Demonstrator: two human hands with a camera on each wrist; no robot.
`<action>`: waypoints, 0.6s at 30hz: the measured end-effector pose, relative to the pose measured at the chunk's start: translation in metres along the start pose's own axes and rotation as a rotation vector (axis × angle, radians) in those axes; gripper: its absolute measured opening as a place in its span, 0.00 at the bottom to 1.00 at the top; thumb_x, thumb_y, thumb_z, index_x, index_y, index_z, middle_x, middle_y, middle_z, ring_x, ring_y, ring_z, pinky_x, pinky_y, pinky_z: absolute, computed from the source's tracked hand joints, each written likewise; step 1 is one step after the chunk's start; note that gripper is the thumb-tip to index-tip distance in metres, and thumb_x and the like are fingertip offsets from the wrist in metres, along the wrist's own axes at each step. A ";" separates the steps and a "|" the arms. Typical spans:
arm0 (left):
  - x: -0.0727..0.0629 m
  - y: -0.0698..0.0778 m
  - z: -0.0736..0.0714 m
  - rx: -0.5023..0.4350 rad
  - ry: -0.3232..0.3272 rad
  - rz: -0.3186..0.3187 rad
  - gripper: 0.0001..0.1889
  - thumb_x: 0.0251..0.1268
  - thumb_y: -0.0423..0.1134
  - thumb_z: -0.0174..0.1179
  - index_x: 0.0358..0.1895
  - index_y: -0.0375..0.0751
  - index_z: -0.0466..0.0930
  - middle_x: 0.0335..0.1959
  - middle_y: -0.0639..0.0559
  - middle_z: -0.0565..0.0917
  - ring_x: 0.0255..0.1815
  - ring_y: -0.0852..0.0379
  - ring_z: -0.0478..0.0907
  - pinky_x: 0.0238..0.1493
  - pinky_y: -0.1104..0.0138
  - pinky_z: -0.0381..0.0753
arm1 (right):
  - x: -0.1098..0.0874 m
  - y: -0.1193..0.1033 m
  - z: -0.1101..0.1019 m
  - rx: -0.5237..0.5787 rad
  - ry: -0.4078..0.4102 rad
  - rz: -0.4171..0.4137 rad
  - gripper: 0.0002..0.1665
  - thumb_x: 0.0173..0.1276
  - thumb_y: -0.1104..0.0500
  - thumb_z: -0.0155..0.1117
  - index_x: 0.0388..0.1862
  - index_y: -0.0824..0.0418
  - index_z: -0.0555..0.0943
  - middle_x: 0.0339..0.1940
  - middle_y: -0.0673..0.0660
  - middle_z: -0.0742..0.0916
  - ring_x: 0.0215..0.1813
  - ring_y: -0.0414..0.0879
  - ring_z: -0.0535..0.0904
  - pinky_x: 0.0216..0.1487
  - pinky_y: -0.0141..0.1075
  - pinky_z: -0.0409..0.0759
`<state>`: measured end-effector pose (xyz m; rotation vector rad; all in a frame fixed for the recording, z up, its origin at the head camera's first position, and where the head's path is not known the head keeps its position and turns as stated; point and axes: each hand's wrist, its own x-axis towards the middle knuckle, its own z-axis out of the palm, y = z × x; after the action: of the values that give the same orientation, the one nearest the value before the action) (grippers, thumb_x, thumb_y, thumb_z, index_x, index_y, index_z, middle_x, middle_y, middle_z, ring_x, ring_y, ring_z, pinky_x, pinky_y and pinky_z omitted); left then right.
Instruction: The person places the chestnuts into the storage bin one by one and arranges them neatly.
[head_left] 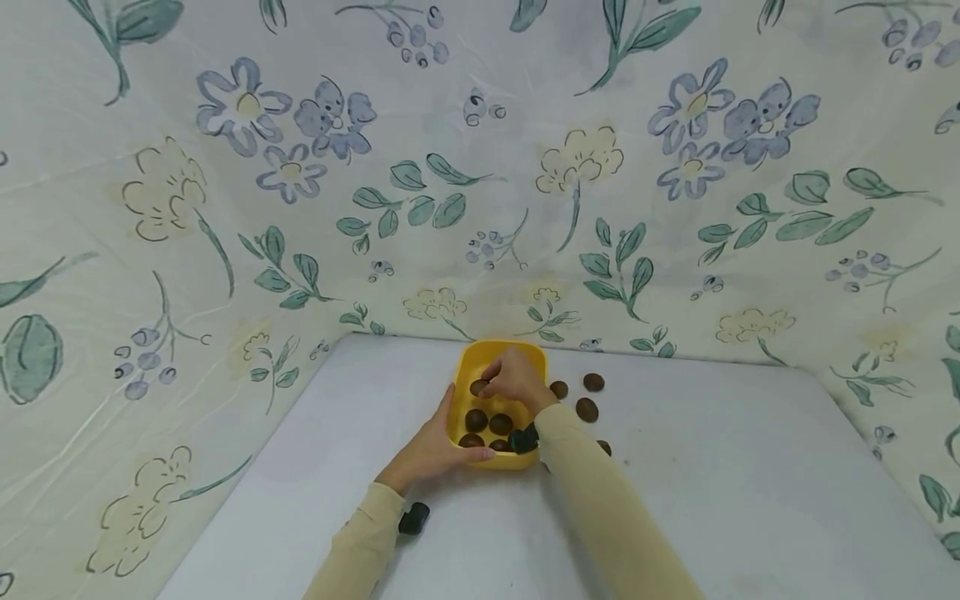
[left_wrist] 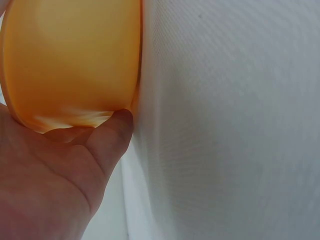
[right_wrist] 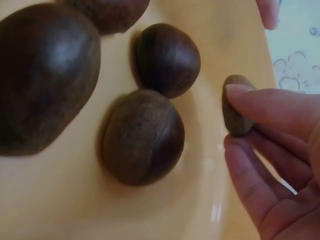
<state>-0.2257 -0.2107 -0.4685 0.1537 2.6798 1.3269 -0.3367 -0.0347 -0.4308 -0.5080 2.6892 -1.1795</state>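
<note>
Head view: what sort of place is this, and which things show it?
Probably a small indoor work corner, perhaps screened off: a white table, flowered sheeting rising behind it, and a tub of what look like chestnuts.

A pale floral backdrop [head_left: 517,217] (blue blossoms [head_left: 247,105], green leaves [head_left: 450,211]) rises behind and on both sides of a white bench [head_left: 720,467] under soft light.
</note>
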 end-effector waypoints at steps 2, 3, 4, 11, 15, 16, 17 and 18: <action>0.000 0.000 0.001 0.002 -0.001 -0.005 0.74 0.46 0.67 0.78 0.86 0.47 0.31 0.86 0.39 0.50 0.84 0.36 0.57 0.81 0.38 0.60 | 0.000 0.001 0.001 -0.015 -0.012 0.005 0.14 0.55 0.61 0.83 0.42 0.61 0.92 0.44 0.56 0.93 0.46 0.47 0.84 0.56 0.40 0.87; 0.000 0.000 0.001 0.003 -0.002 -0.007 0.74 0.46 0.67 0.78 0.86 0.47 0.31 0.86 0.39 0.50 0.84 0.36 0.57 0.81 0.38 0.60 | 0.000 0.002 0.001 -0.021 -0.018 0.006 0.14 0.55 0.61 0.83 0.42 0.61 0.92 0.44 0.56 0.93 0.46 0.47 0.84 0.56 0.40 0.87; 0.000 0.000 0.001 0.005 -0.001 -0.011 0.74 0.46 0.67 0.77 0.86 0.47 0.31 0.86 0.39 0.50 0.84 0.36 0.57 0.81 0.38 0.60 | 0.000 0.002 0.001 -0.025 -0.024 0.008 0.14 0.55 0.61 0.83 0.41 0.62 0.92 0.44 0.57 0.93 0.46 0.48 0.84 0.57 0.40 0.87; 0.000 0.001 0.002 0.016 0.004 -0.023 0.74 0.46 0.67 0.78 0.86 0.48 0.32 0.86 0.39 0.50 0.84 0.36 0.57 0.81 0.38 0.60 | -0.001 0.001 0.001 -0.076 -0.048 -0.001 0.14 0.52 0.64 0.84 0.39 0.65 0.92 0.41 0.58 0.94 0.42 0.48 0.83 0.51 0.38 0.87; 0.001 0.001 0.002 0.005 0.000 -0.037 0.74 0.46 0.67 0.78 0.86 0.49 0.32 0.86 0.39 0.50 0.84 0.36 0.56 0.81 0.38 0.60 | -0.003 -0.001 0.002 -0.050 -0.072 0.023 0.13 0.53 0.67 0.82 0.39 0.66 0.92 0.40 0.59 0.93 0.43 0.49 0.84 0.57 0.43 0.88; 0.001 0.001 0.002 0.002 -0.002 -0.040 0.74 0.46 0.67 0.78 0.86 0.49 0.31 0.86 0.39 0.50 0.84 0.36 0.56 0.81 0.38 0.59 | -0.004 -0.002 0.003 -0.046 -0.079 0.028 0.13 0.53 0.68 0.81 0.40 0.66 0.92 0.40 0.59 0.93 0.43 0.49 0.84 0.58 0.44 0.87; 0.001 0.001 0.001 -0.001 -0.006 -0.043 0.74 0.46 0.67 0.78 0.86 0.49 0.31 0.86 0.39 0.50 0.85 0.36 0.55 0.81 0.38 0.59 | -0.004 -0.003 0.003 -0.046 -0.084 0.031 0.13 0.54 0.68 0.81 0.40 0.66 0.92 0.40 0.59 0.93 0.43 0.49 0.85 0.59 0.45 0.87; 0.001 0.001 0.001 -0.003 -0.008 -0.044 0.74 0.46 0.67 0.78 0.86 0.49 0.31 0.86 0.39 0.50 0.85 0.36 0.55 0.81 0.38 0.59 | -0.004 -0.004 0.003 -0.049 -0.086 0.032 0.13 0.54 0.68 0.81 0.39 0.66 0.91 0.40 0.59 0.92 0.43 0.49 0.85 0.59 0.46 0.87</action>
<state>-0.2268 -0.2089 -0.4688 0.0989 2.6581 1.3151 -0.3311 -0.0380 -0.4300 -0.5086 2.6487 -1.0606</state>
